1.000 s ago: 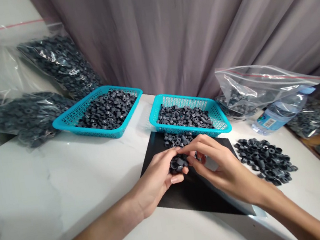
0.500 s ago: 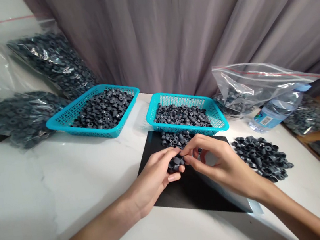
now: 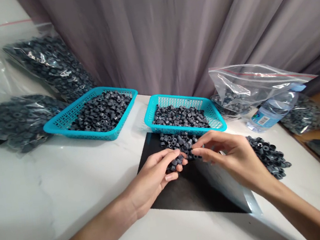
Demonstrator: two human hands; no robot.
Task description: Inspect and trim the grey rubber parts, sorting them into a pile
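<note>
My left hand (image 3: 162,165) is cupped around several small dark grey ring-shaped plastic parts (image 3: 175,163), the thumb lying over them. Just right of it, my right hand (image 3: 223,150) pinches with thumb and index finger. A dark bit shows at those fingertips, but I cannot tell it from the parts behind. Beyond both hands a small pile of the same parts (image 3: 177,139) lies on a black sheet (image 3: 183,192), up against the smaller blue basket (image 3: 187,128), which holds more of them.
A larger blue basket (image 3: 90,135) of parts stands at left, near clear bags full of parts (image 3: 27,115). To the right are a loose heap (image 3: 270,157), a water bottle (image 3: 275,108), and a zip bag (image 3: 250,78). A grey curtain (image 3: 147,37) hangs behind.
My right hand has drawn away to the right from my left hand, its fingertips no longer at the parts there. The left hand still holds its parts. The view has shifted slightly.
</note>
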